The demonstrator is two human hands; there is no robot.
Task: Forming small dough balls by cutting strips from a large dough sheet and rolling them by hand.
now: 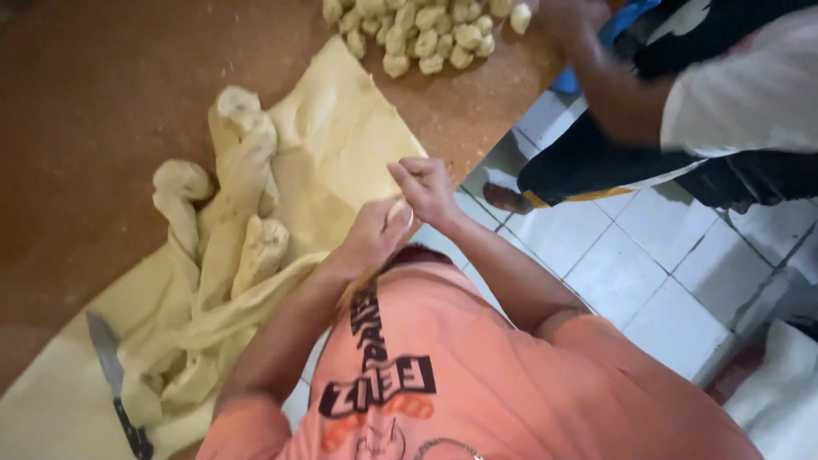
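Note:
My left hand (371,237) is closed around a small pale dough piece (398,213) just past the table's edge. My right hand (426,189) pinches the same piece from above with its fingertips. Both hands are held close in front of my orange shirt. To their left, thick dough ropes (243,204) lie twisted on a cream sheet (349,140) spread over the brown table (94,102). A pile of several small cut dough pieces (426,30) sits at the far edge of the table.
A black-handled knife (115,375) lies on the sheet at the lower left. Another person in dark trousers and a white top (733,94) stands at the upper right, one hand (567,17) by the pile. A white tiled floor (648,273) lies to the right.

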